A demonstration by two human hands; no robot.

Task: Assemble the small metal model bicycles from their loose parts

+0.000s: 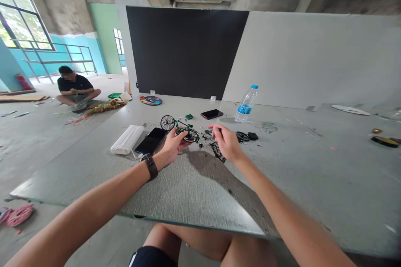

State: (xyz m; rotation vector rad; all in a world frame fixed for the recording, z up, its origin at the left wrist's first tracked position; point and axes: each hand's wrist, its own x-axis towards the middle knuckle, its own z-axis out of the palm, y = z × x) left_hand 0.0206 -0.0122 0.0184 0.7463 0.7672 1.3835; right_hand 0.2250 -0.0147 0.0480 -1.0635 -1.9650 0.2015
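Observation:
My left hand [173,145], with a dark watch on its wrist, grips a small green model bicycle [181,123] by one wheel. The bicycle is held just above the tabletop, its other black-spoked wheel [167,122] pointing to the far left. My right hand [226,142] is a short way to the right, apart from the bicycle, its fingers curled in a pinch. Something small and dark shows at those fingertips, too small to name. Beneath and beside this hand lie loose black model parts [216,152], among them a wheel [242,136] and a small black square piece [252,136].
To the left lie a white power bank [127,139] and a dark phone [151,140]. Farther back are a paint palette [151,100], a small green piece [189,116], another phone [212,114] and a water bottle [246,105]. A person [75,87] sits on the floor.

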